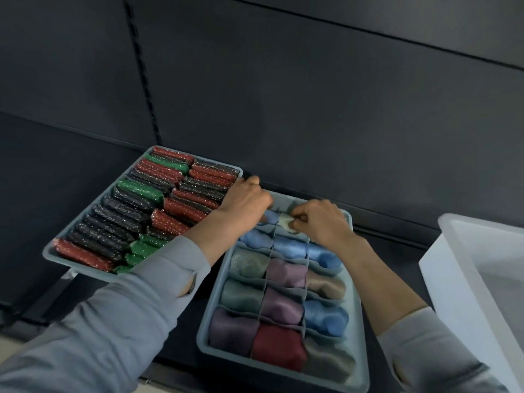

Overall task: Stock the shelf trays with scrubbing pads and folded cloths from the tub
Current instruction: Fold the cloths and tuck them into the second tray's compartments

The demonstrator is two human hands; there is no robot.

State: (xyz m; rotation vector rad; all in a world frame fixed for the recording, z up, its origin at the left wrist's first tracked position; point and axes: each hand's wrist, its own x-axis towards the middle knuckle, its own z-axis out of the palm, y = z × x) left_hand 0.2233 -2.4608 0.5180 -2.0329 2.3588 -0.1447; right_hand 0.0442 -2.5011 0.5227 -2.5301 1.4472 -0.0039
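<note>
A grey tray (49, 252) on the left holds several glittery scrubbing pads (136, 211) in red, green and black, standing in two rows. To its right a divided grey tray (364, 364) holds folded cloths (326, 317) in blue, purple, green, beige and dark red, one per cell. Both hands reach into that tray's far row. My left hand (243, 198) has its fingers curled down by a blue cloth (270, 217). My right hand (317, 219) pinches a pale cream cloth (285, 222) in the far middle cell. The white tub (442, 268) stands at the right edge.
Both trays sit on a dark shelf (181, 336) backed by dark panels (312, 109). A slotted upright strip (141, 72) runs down the back wall on the left. The tub's inside looks bare where visible.
</note>
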